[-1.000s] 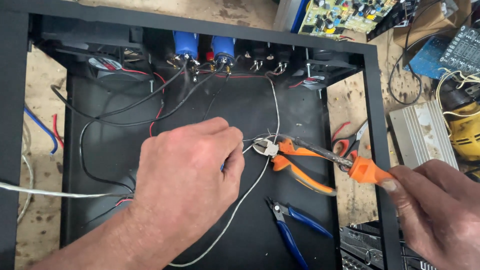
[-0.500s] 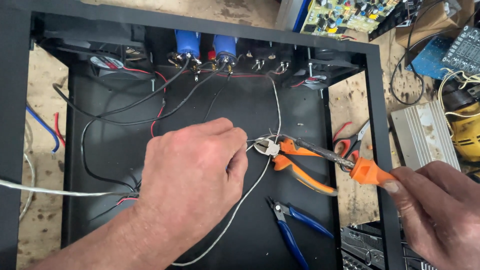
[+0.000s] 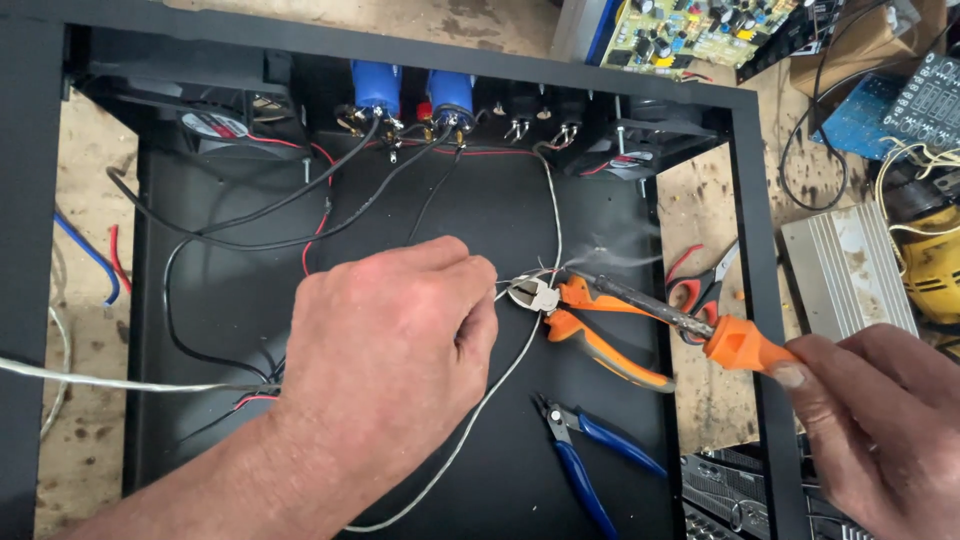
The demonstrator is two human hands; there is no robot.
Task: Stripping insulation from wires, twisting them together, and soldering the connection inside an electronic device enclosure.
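Note:
My left hand (image 3: 395, 345) is closed over a thin grey wire (image 3: 500, 385) inside a black metal chassis (image 3: 755, 250), pinching it near the wire's bare end. My right hand (image 3: 870, 420) grips the orange handle of a soldering iron (image 3: 700, 325). Its dark shaft reaches left, and the tip meets the wire joint beside my left fingertips. A wisp of smoke rises from the joint. Orange-handled cutters (image 3: 590, 325) lie on the chassis floor right under the tip.
Blue-handled cutters (image 3: 590, 455) lie lower on the chassis floor. Two blue capacitors (image 3: 410, 90), black and red wires and a fan (image 3: 215, 125) sit along the back wall. Red scissors (image 3: 700, 285), circuit boards (image 3: 690, 25) and a silver box (image 3: 845, 265) are on the bench to the right.
Both hands stay nearly in place. The iron's tip remains at the wire joint, and smoke now shows above it.

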